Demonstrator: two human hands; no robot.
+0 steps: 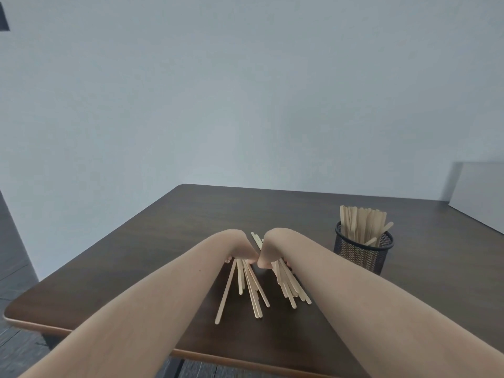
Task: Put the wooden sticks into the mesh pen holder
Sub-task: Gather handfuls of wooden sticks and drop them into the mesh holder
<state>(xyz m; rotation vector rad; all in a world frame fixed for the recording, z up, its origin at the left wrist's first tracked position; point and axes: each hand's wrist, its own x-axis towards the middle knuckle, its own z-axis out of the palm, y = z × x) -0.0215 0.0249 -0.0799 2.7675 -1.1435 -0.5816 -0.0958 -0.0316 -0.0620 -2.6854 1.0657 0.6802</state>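
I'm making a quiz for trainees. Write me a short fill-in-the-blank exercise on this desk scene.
1. The mesh pen holder already holds wooden sticks and stands to the ____ of both hands.
2. The left hand and the right hand rest on the loose sticks lying on the dark ____ .
3. The sticks in the holder stand roughly ____ .

Missing words: right; table; upright

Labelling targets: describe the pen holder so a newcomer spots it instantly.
On the dark wooden table, look right of the person's two hands. The mesh pen holder is a black wire cylinder standing upright, already holding wooden sticks on end, unlike the loose sticks lying flat.
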